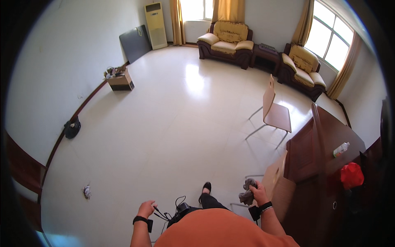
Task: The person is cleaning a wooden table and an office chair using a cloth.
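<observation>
A crumpled grey cloth [247,195] is bunched in the fingers of my right hand [260,194], which is beside the backrest of a light wooden chair [274,173]. My left hand [146,209] hangs low with its fingers partly curled. Close to its fingertips are the ends of black cables [160,212], which run to a small black device [183,208] at my waist. Whether the fingers touch a cable is unclear. Black bands with small boxes circle both wrists.
A second chair [277,115] stands ahead to the right, near a dark wooden desk [304,154] bearing a plastic bottle [340,150] and a red bag [351,176]. Leftward on the floor are crumpled litter [87,192], a black bag [72,129] and a filled cardboard box [120,82]. Worn armchairs [230,40] line the back.
</observation>
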Demonstrator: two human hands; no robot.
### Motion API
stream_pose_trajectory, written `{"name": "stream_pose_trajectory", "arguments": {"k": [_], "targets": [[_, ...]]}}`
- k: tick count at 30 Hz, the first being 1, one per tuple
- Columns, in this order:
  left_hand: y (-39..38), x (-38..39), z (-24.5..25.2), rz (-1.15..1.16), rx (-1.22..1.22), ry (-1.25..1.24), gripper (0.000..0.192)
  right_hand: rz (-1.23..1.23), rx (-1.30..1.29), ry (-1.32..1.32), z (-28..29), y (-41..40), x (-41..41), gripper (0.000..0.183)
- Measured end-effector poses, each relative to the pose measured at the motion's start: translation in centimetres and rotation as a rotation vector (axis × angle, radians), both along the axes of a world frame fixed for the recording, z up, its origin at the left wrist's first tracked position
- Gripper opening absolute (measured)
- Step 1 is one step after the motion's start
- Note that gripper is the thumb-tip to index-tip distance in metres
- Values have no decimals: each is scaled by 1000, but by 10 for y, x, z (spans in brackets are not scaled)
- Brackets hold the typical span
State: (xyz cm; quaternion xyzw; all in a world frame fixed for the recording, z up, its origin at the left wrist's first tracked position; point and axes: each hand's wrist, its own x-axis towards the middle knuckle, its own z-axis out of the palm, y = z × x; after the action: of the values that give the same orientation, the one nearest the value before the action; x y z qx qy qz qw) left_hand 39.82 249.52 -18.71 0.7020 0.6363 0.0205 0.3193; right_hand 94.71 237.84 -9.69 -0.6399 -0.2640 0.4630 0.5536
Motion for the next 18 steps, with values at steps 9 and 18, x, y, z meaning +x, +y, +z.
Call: {"name": "stream_pose_trajectory", "arguments": {"k": [9,18], "targets": [[103,30,-13,-92,-216,194,31,-73,13,-101,-34,129,70,18],[260,102,84,148,224,106,26,97,-30,-230,-24,270,98,20]]}}
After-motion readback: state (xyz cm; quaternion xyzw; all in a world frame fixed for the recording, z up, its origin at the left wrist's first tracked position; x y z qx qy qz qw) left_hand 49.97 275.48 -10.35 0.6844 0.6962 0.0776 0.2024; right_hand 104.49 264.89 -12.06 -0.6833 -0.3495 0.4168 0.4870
